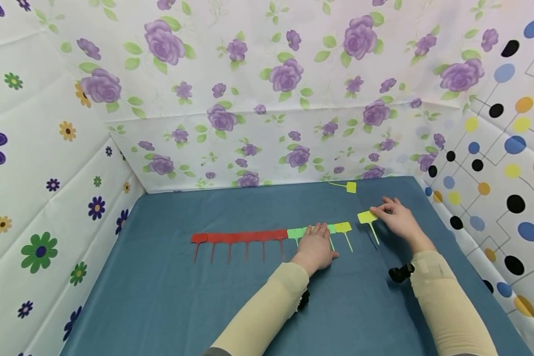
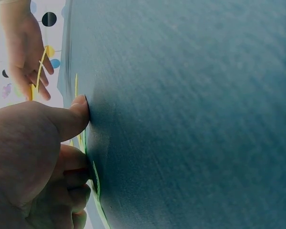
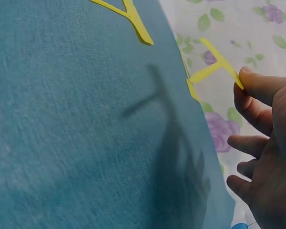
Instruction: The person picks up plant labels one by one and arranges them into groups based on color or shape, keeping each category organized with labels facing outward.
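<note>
My right hand [image 1: 399, 221] pinches a yellow T-shaped plant label [image 1: 365, 216] by the corner of its head, between thumb and forefinger. The label hangs above the cloth and casts a shadow there; its stem [image 3: 206, 72] shows in the right wrist view. My left hand [image 1: 315, 249] rests on the row, over several green plant labels [image 1: 295, 232], covering part of them. To the left, several red plant labels [image 1: 244, 238] lie edge to edge, stems toward me. One yellow label [image 1: 343, 227] ends the row on the right, just short of the held one.
Another yellow plant label [image 1: 351, 187] lies sideways by the back edge of the blue cloth [image 1: 160, 296]. Floral sheets [image 1: 249, 123] rise behind and to the left, and a dotted sheet [image 1: 507, 198] to the right. A black wrist device [image 1: 400, 273] sits below my right wrist.
</note>
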Motion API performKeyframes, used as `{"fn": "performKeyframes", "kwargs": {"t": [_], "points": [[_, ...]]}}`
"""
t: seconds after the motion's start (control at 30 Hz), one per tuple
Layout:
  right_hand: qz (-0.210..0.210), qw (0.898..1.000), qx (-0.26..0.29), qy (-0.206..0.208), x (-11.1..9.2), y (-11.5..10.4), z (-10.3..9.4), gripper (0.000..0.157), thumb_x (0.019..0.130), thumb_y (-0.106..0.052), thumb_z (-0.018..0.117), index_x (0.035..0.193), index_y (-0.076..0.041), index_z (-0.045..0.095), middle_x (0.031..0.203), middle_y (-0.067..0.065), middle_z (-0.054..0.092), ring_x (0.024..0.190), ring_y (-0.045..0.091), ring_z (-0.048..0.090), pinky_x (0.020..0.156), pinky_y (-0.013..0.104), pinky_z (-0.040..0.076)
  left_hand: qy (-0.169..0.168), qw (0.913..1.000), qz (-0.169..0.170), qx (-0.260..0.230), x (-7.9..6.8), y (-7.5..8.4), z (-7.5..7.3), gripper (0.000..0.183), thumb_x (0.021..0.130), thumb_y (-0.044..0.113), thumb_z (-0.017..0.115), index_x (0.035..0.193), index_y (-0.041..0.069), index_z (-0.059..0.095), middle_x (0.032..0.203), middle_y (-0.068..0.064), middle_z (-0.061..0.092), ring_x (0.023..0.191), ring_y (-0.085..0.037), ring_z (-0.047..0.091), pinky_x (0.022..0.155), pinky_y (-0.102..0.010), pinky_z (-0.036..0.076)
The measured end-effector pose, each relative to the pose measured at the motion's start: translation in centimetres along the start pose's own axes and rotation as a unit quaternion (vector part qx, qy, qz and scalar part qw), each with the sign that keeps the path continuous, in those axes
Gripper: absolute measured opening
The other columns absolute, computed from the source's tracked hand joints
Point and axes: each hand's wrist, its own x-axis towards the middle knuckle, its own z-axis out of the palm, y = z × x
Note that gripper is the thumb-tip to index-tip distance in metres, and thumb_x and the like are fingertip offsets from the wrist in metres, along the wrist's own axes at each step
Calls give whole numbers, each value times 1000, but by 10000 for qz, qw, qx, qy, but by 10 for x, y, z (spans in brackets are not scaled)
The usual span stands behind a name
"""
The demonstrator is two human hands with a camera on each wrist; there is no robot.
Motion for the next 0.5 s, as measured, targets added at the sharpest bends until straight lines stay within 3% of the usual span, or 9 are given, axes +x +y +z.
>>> {"fn": "performKeyframes", "kwargs": {"t": [0.5], "points": [[246,9987,-420,-117,3,-4,16,67,108,-57,59,122,6,75,169,40,14,155,60,-12,119,84,9,28,10000,13,42,0,1,2,78,109,63,48,171,19,31,178,4,21,163,-14,16,134,-33,12]]}}
